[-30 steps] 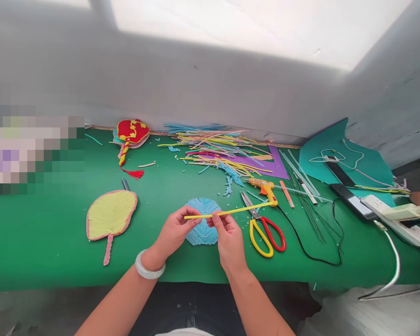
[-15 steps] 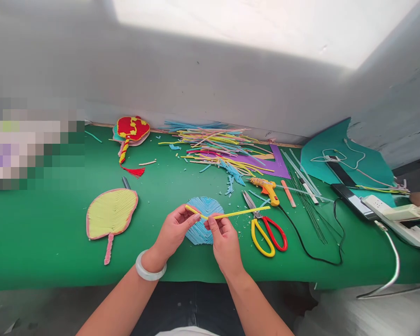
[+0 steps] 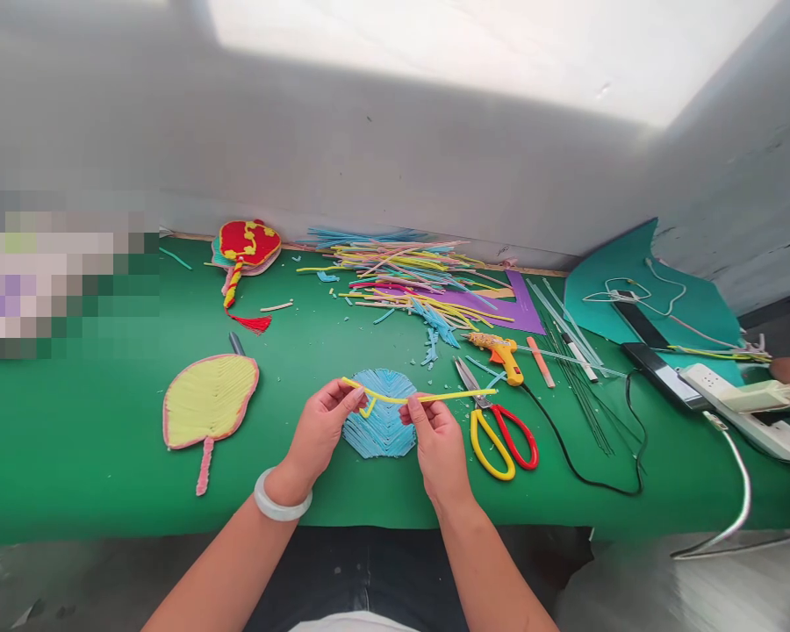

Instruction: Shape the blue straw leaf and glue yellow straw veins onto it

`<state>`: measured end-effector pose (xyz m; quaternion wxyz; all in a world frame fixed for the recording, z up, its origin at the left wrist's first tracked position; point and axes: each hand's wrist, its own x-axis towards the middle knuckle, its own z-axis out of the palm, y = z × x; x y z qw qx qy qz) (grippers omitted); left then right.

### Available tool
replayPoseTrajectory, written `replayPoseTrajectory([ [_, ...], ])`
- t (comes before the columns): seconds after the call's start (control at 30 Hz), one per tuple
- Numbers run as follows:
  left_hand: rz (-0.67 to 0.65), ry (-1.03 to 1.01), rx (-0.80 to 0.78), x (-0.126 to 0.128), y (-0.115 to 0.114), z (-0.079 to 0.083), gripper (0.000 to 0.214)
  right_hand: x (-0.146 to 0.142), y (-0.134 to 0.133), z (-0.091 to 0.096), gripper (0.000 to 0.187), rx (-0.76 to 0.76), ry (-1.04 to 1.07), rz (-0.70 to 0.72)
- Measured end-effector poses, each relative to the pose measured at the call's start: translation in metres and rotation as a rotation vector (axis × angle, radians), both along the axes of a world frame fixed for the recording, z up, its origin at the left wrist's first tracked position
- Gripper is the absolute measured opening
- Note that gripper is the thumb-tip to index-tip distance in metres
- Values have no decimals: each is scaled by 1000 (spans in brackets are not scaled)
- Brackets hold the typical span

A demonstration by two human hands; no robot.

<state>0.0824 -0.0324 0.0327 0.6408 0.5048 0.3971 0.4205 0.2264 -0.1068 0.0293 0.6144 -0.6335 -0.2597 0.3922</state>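
Observation:
My left hand and my right hand both pinch a long yellow pipe cleaner just above a blue fan-shaped piece lying on the green table. The pipe cleaner's left end is bent into a small hook at my left fingers. Its free end reaches right over the scissors. A pale bangle sits on my left wrist.
A yellow leaf-shaped fan lies to the left, a red and yellow fan at the back. A heap of coloured pipe cleaners, an orange glue gun, thin sticks, a phone and a power strip lie to the right.
The pipe cleaner was straight and is now bent and hooked at its left end. My hands have drawn it leftward and spread slightly apart over the blue piece.

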Motion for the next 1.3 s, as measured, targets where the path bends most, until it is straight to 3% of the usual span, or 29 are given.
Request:
replayPoseTrajectory([
  [0.13,28,-25,-10,0,1,-1,27,-3,-1,-1,44,-13,-14,-3],
  [0.4,-96,30,-3,1,-2,5,30,-9,0,0,43,6,-40,6],
  [0.83,-181,30,-16,0,-4,2,27,-6,-2,-3,44,-44,-153,17],
  [1.3,-155,52,-12,1,-3,-2,28,-7,-1,-4,38,-62,-234,131],
])
